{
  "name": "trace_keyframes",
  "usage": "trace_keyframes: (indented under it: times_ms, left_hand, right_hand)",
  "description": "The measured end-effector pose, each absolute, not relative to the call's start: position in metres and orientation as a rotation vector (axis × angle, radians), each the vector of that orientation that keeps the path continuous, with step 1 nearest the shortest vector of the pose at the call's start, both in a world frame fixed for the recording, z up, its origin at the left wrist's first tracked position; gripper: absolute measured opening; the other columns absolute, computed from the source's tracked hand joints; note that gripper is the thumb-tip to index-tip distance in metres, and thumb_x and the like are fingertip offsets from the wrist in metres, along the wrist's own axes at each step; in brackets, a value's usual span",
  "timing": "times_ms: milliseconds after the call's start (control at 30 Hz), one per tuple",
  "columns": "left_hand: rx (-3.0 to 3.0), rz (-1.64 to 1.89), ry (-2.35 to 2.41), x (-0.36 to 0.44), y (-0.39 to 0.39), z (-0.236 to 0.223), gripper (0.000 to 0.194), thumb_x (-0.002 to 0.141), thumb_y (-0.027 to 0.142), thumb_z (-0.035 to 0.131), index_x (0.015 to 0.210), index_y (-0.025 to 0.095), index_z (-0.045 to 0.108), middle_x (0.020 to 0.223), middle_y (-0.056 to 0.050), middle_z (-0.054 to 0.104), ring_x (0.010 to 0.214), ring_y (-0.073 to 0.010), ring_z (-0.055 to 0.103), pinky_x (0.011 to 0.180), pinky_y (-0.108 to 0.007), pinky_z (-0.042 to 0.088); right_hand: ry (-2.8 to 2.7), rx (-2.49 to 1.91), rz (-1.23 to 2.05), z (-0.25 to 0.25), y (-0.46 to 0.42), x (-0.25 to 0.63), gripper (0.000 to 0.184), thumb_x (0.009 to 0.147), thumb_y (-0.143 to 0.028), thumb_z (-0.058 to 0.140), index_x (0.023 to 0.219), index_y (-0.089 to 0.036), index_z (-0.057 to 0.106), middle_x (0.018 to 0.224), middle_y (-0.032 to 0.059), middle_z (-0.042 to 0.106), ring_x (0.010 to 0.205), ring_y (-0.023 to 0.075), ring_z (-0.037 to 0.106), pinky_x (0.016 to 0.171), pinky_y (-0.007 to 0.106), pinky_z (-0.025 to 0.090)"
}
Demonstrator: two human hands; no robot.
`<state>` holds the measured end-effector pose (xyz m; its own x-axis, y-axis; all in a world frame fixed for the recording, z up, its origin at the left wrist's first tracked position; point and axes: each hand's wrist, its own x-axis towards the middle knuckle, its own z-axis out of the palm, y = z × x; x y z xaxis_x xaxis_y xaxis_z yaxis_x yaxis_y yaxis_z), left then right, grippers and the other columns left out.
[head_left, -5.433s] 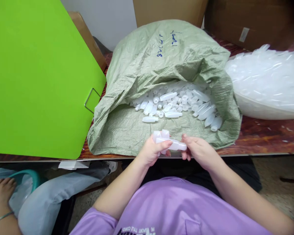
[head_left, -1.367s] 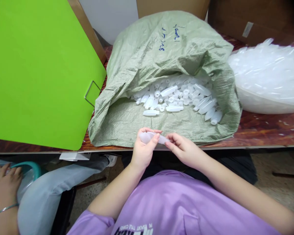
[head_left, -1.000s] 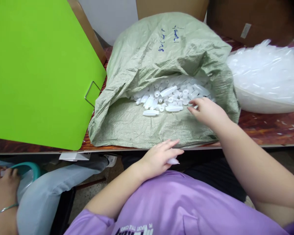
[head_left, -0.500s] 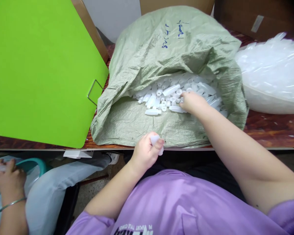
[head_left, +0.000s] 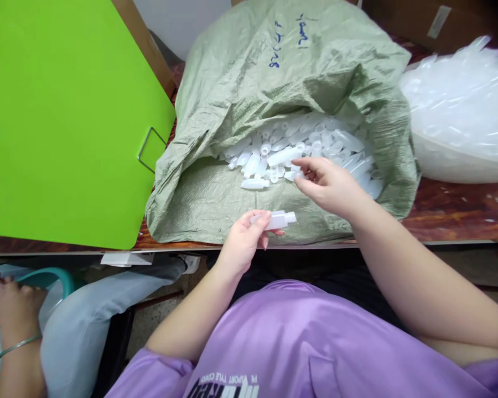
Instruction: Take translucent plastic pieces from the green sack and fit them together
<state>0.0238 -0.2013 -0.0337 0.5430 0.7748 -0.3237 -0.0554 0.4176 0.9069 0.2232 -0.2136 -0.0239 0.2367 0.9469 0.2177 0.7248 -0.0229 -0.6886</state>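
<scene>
On the table [head_left: 452, 216], the woven sack [head_left: 228, 110] lies between a board [head_left: 66, 121] to the left and a heap of bottles [head_left: 460, 110] to the right, with a cardboard box [head_left: 410, 19] behind that heap. Small plastic bottles [head_left: 284, 156] fill the sack's mouth. Before them are the left hand [head_left: 238, 243], with a held bottle [head_left: 279, 220] in it, and, further right, the right hand [head_left: 334, 187]. A basin [head_left: 67, 281] sits lower left, below the table edge.

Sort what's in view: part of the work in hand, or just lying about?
In use: left hand, holding a white bottle; right hand, at the bottle pile; green sack around the pile.

Apparently just lying about: green board; brown box; white heap at right, possibly related.
</scene>
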Motion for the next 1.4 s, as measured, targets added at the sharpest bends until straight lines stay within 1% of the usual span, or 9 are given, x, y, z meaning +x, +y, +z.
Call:
trace_keyframes:
  times_ms: [133, 300, 467, 600, 767, 900, 1033, 1267, 1400]
  left_hand:
    - [0.865, 0.575, 0.764, 0.024, -0.201, -0.034, 0.030, 0.078, 0.043, 0.057, 0.080, 0.013, 0.054, 0.051, 0.000, 0.058, 0.037, -0.0055, 0.042, 0.042, -0.019, 0.028]
    - [0.755, 0.444, 0.750, 0.024, -0.202, -0.033, 0.032, 0.075, 0.045, 0.060, 0.071, 0.015, 0.052, 0.041, 0.003, 0.051, 0.034, -0.0062, 0.041, 0.042, -0.020, 0.030]
    - [0.644, 0.269, 0.766, 0.024, -0.203, -0.034, 0.033, 0.072, 0.043, 0.063, 0.061, 0.015, 0.048, 0.036, 0.004, 0.047, 0.031, -0.0059, 0.038, 0.039, -0.020, 0.031]
    - [0.587, 0.192, 0.769, 0.024, -0.206, -0.038, 0.030, 0.073, 0.041, 0.061, 0.063, 0.016, 0.048, 0.036, 0.005, 0.045, 0.029, -0.0054, 0.036, 0.037, -0.019, 0.029]
    - [0.716, 0.318, 0.797, 0.021, -0.209, -0.039, 0.028, 0.077, 0.041, 0.059, 0.070, 0.016, 0.048, 0.039, 0.005, 0.048, 0.032, -0.0055, 0.037, 0.038, -0.019, 0.030]
    - [0.744, 0.148, 0.753, 0.013, -0.205, -0.034, 0.028, 0.075, 0.040, 0.059, 0.065, 0.017, 0.046, 0.034, 0.006, 0.043, 0.029, -0.0052, 0.032, 0.036, -0.019, 0.027]
    - [0.697, -0.145, 0.656, 0.007, -0.199, -0.035, 0.029, 0.070, 0.039, 0.061, 0.057, 0.017, 0.047, 0.028, 0.009, 0.032, 0.026, -0.0046, 0.026, 0.035, -0.019, 0.025]
    - [0.710, 0.103, 0.778, 0.010, -0.207, -0.039, 0.027, 0.076, 0.040, 0.056, 0.064, 0.017, 0.050, 0.034, 0.006, 0.042, 0.029, -0.0069, 0.033, 0.038, -0.021, 0.030]
    - [0.663, 0.121, 0.793, 0.009, -0.211, -0.039, 0.030, 0.076, 0.040, 0.055, 0.058, 0.017, 0.047, 0.032, 0.007, 0.038, 0.029, -0.0065, 0.031, 0.038, -0.021, 0.029]
  right_hand:
    - [-1.636, -1.353, 0.521, -0.018, -0.255, 0.198, 0.027, 0.083, -0.029, 0.053, 0.108, -0.022, 0.058, 0.099, 0.0064, 0.057, 0.084, 0.0163, 0.058, 0.073, 0.029, 0.049]
    - [-1.693, -1.299, 0.499, -0.032, -0.282, 0.194, 0.024, 0.083, -0.027, 0.056, 0.107, -0.023, 0.056, 0.095, 0.0064, 0.064, 0.089, 0.0193, 0.061, 0.080, 0.035, 0.051]
    - [-1.989, -1.184, 0.352, -0.033, -0.298, 0.203, 0.031, 0.085, -0.014, 0.050, 0.111, -0.028, 0.058, 0.113, 0.0049, 0.065, 0.101, 0.0172, 0.062, 0.085, 0.032, 0.052]
    - [-1.916, -1.238, 0.434, -0.038, -0.301, 0.203, 0.025, 0.084, -0.017, 0.053, 0.105, -0.027, 0.061, 0.108, 0.0050, 0.067, 0.096, 0.0169, 0.064, 0.081, 0.031, 0.054]
    - [-1.676, -1.416, 0.518, -0.044, -0.299, 0.193, 0.017, 0.082, -0.025, 0.059, 0.098, -0.023, 0.062, 0.095, 0.0062, 0.069, 0.083, 0.0171, 0.066, 0.072, 0.031, 0.057]
    - [-1.909, -1.183, 0.458, -0.035, -0.305, 0.194, 0.022, 0.085, -0.018, 0.052, 0.103, -0.025, 0.062, 0.106, 0.0051, 0.068, 0.096, 0.0165, 0.064, 0.083, 0.031, 0.054]
    - [-2.153, -1.140, 0.562, -0.020, -0.315, 0.193, 0.030, 0.089, -0.022, 0.046, 0.116, -0.028, 0.059, 0.117, 0.0019, 0.064, 0.102, 0.0166, 0.062, 0.088, 0.029, 0.052]
    - [-1.870, -1.396, 0.440, -0.031, -0.311, 0.180, 0.020, 0.085, -0.027, 0.054, 0.102, -0.025, 0.063, 0.097, 0.0049, 0.070, 0.085, 0.0178, 0.067, 0.075, 0.031, 0.056]
    - [-1.673, -1.505, 0.485, -0.037, -0.311, 0.174, 0.016, 0.082, -0.028, 0.059, 0.097, -0.023, 0.062, 0.081, 0.0031, 0.069, 0.068, 0.0141, 0.065, 0.060, 0.025, 0.056]
